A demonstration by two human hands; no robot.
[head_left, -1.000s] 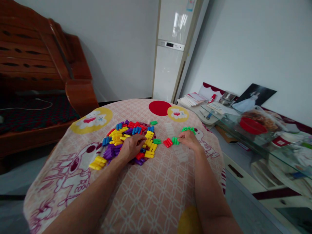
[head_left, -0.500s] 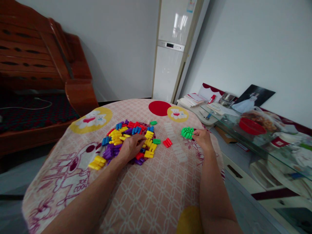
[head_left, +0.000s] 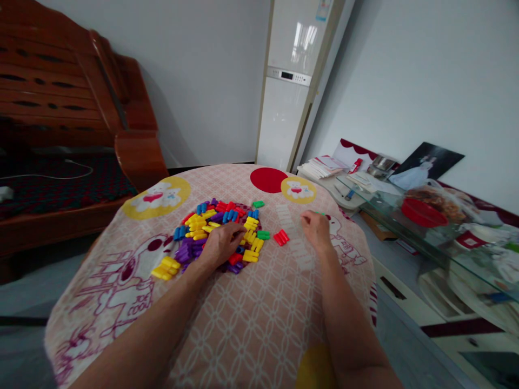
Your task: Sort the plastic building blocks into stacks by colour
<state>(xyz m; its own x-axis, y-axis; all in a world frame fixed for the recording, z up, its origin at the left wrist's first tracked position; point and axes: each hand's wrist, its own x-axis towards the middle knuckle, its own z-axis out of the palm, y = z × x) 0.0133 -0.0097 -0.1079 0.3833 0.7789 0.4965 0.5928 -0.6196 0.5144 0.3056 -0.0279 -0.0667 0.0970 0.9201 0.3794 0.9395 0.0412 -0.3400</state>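
A mixed pile of small plastic blocks (head_left: pixel 197 221) in yellow, purple, blue and red lies on the round cloth-covered table. Over its near right part rests my left hand (head_left: pixel 224 243), its fingers curled down among yellow blocks (head_left: pixel 251 222); whatever is between the fingertips is hidden. To the right, my right hand (head_left: pixel 317 231) is closed with the fingers pinched together, and I cannot make out what they hold. A bit of green (head_left: pixel 323 214) shows just behind it. Between the hands lie red blocks (head_left: pixel 281 237) and, by the pile, green blocks (head_left: pixel 263 235).
A glass-topped side table (head_left: pixel 389 216) with a red bowl (head_left: pixel 424 212) and papers stands close on the right. At the left is a wooden bench (head_left: pixel 138 151). A tall white air conditioner (head_left: pixel 284 119) stands behind the patterned tablecloth (head_left: pixel 251 324).
My right hand has shifted left from the right edge of the green block cluster and now covers nearly all of it. My left hand stays over the pile. The view has turned slightly.
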